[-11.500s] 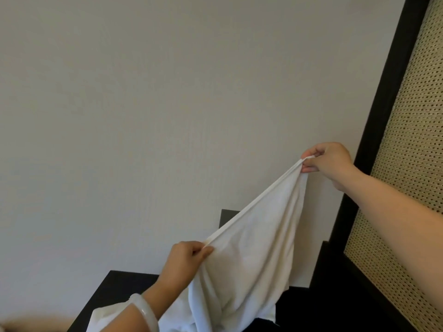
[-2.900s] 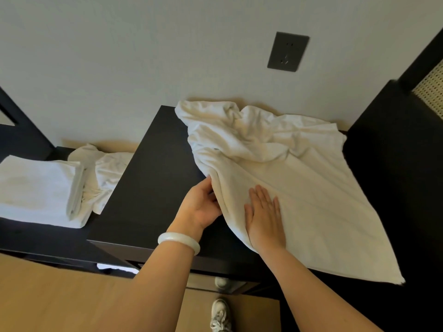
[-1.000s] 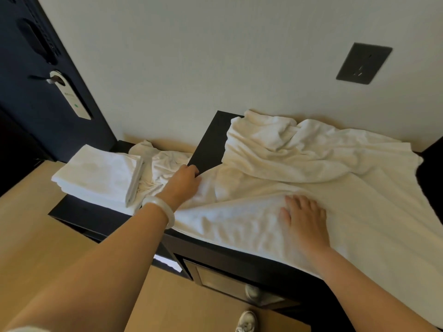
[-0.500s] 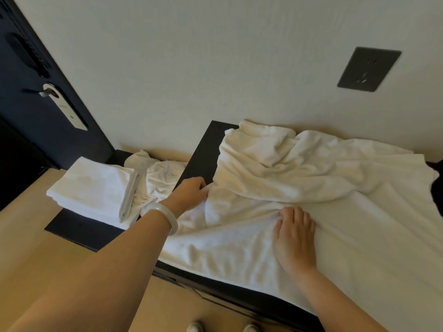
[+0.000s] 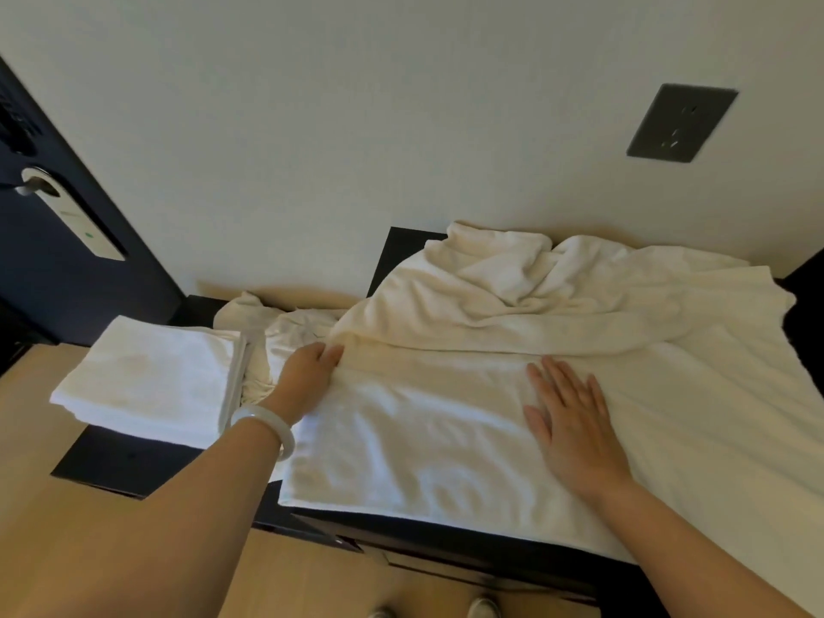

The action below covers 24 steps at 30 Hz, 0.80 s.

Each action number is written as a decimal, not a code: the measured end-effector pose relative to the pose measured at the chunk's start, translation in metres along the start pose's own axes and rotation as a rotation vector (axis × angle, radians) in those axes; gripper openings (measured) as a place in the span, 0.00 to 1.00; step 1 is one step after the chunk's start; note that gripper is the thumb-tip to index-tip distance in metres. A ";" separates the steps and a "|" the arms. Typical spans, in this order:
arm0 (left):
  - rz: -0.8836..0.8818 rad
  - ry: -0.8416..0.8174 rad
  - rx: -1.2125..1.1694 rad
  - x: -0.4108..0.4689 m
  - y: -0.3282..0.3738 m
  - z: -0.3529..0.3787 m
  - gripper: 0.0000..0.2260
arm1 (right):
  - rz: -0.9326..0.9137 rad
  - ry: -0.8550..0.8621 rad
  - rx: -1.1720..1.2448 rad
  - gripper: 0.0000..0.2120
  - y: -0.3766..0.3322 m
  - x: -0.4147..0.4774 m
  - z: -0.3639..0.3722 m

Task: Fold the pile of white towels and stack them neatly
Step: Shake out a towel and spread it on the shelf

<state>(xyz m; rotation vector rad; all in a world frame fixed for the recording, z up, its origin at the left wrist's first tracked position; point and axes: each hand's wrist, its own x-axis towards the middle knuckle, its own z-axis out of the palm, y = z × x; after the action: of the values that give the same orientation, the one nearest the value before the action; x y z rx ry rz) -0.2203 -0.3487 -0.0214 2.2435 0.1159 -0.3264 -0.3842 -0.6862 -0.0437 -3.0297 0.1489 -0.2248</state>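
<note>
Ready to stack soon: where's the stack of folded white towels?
In the head view, the stack of folded white towels sits far left on the lower dark shelf, beside a crumpled white towel.

a dark cabinet [image 5: 401, 247] carries a spread white towel [image 5: 446, 439].

Soft, even indoor light, fairly bright. The plain off-white wall [image 5: 401, 104] is evenly lit. Warm cast on the crumpled white cloth towel [image 5: 557, 305], soft shadows in its folds. The black matt desk [image 5: 403, 252] goes near-black, detail lost. Wide-angle bend at left and right edges; overall slightly soft, compression smear.
</note>
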 end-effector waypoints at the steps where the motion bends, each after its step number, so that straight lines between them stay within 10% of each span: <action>1: 0.034 0.020 -0.002 0.003 -0.003 -0.001 0.19 | -0.023 -0.008 -0.008 0.28 0.000 0.000 -0.001; 14: -0.326 -0.125 -0.252 -0.061 -0.038 -0.004 0.25 | -0.111 -0.102 -0.019 0.31 0.000 0.002 -0.003; 24: -0.129 -0.068 -0.020 -0.081 -0.066 -0.025 0.21 | -0.011 -0.193 -0.026 0.37 -0.015 -0.009 -0.002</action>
<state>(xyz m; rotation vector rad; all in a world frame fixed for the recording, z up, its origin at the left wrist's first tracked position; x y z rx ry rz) -0.3064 -0.2848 -0.0332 2.2072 0.2273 -0.4676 -0.3919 -0.6711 -0.0418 -3.0558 0.1205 0.0696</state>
